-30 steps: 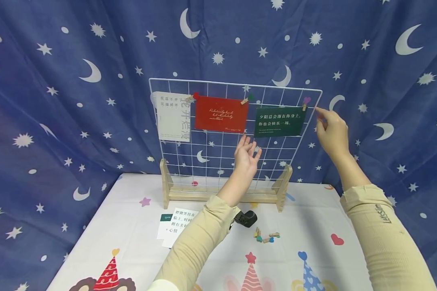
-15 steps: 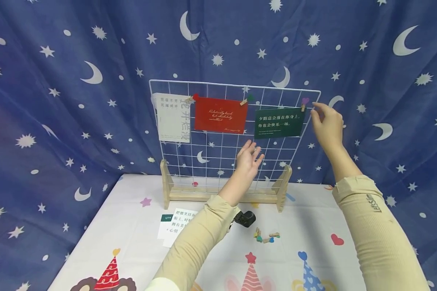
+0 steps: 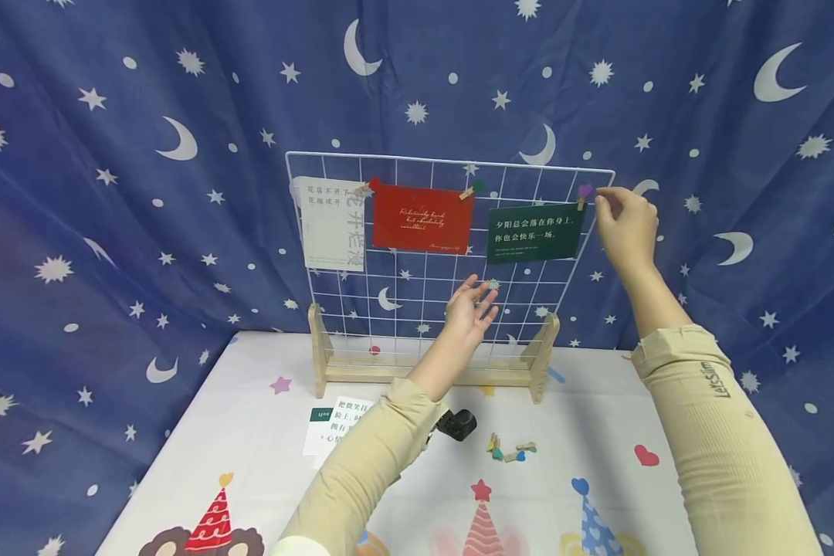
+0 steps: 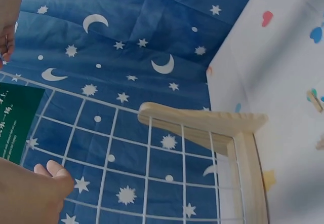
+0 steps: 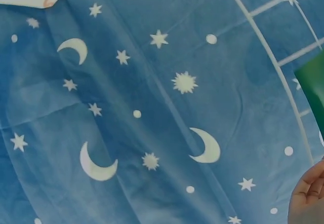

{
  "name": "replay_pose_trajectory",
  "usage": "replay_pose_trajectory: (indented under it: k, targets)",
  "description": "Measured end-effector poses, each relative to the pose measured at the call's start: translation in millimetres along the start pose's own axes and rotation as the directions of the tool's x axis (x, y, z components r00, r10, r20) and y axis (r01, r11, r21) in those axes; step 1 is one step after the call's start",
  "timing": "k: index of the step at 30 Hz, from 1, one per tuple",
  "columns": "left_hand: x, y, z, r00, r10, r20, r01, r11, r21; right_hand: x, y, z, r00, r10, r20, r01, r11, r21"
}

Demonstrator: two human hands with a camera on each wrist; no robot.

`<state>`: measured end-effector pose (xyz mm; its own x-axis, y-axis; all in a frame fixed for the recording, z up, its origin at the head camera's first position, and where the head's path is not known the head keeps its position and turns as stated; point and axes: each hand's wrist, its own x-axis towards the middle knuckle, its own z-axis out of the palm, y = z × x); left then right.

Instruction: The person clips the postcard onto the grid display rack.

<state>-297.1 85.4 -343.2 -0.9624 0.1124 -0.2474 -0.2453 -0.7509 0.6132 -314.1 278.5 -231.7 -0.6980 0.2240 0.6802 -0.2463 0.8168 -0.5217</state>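
Note:
A white wire grid rack [image 3: 424, 293] on wooden feet bears a white card [image 3: 332, 224], a red card [image 3: 422, 219] and a dark green card [image 3: 533, 233]. Small clothespins hold them. A purple-heart clothespin [image 3: 583, 196] sits at the green card's upper right corner. My right hand [image 3: 627, 232] is at the rack's right edge, thumb and forefinger beside that clothespin. Whether they grip the pin or the wire is unclear. My left hand [image 3: 468, 313] hovers before the grid, below the cards, fingers spread and holding nothing. In the left wrist view, the green card [image 4: 21, 115] lies just beyond it.
Several loose clothespins [image 3: 510, 449] lie on the white patterned tablecloth [image 3: 577, 432]. Printed cards [image 3: 344, 421] lie left of them, partly behind my left sleeve. A black object [image 3: 459, 424] is beside that sleeve. A blue star-and-moon curtain [image 3: 417, 77] hangs behind the rack.
My right hand has shifted slightly up and left along the rack's edge, closer to the purple-heart clothespin. My left hand has dropped a little, away from the cards.

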Motion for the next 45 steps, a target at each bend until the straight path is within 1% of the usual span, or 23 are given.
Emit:
replay_pose_trajectory:
  k: [3,7,10,14,21,26,33,35,38,42,45]
  targets:
    - [-0.8,2.4,-6.4,1.0,-0.013,-0.002,0.013,0.999,0.034,-5.2,3.2,-0.1,1.0,0.002,-0.004,-0.002,1.0,0.018]
    - [-3.8,4.2,-15.8,0.999,-0.031,-0.031,0.033,0.998,0.059,-11.6,6.1,0.3,1.0,-0.01,0.015,0.009,0.999,0.047]
    - [-6.1,3.5,-22.9,0.998,-0.046,-0.053,0.05,0.996,0.072,-16.9,9.2,1.9,1.0,-0.013,0.028,0.011,0.998,0.063]
    - [-9.2,2.0,-32.2,0.996,-0.048,-0.07,0.055,0.994,0.096,-25.2,15.5,3.8,1.0,0.001,0.015,-0.002,0.997,0.073]
    - [-13.7,8.8,-47.4,0.998,0.0,-0.069,0.011,0.988,0.156,-38.1,26.4,3.7,1.0,0.017,0.024,-0.019,0.997,0.078]
    - [-16.5,16.4,-57.9,0.997,0.031,-0.068,-0.019,0.985,0.171,-45.0,30.3,4.4,0.999,0.011,0.037,-0.014,0.996,0.085]
    - [-19.1,27.8,-70.7,0.994,0.081,-0.077,-0.059,0.965,0.257,-54.3,35.7,5.9,0.999,0.026,0.045,-0.03,0.995,0.096]
    - [-19.2,30.8,-74.5,0.992,0.099,-0.079,-0.075,0.96,0.269,-57.4,37.8,6.4,0.999,0.018,0.05,-0.023,0.995,0.097]
    - [-20.6,35.5,-79.6,0.986,0.141,-0.093,-0.112,0.956,0.271,-62.8,41.3,7.4,0.998,0.001,0.065,-0.008,0.995,0.098]
    - [-23.5,42.8,-86.3,0.971,0.205,-0.12,-0.166,0.948,0.27,-67.9,44.2,10.0,0.997,-0.01,0.081,0.002,0.995,0.1]
    - [-25.7,48.6,-92.3,0.962,0.242,-0.128,-0.2,0.94,0.278,-71.0,45.4,11.9,0.996,-0.023,0.088,0.013,0.995,0.104]
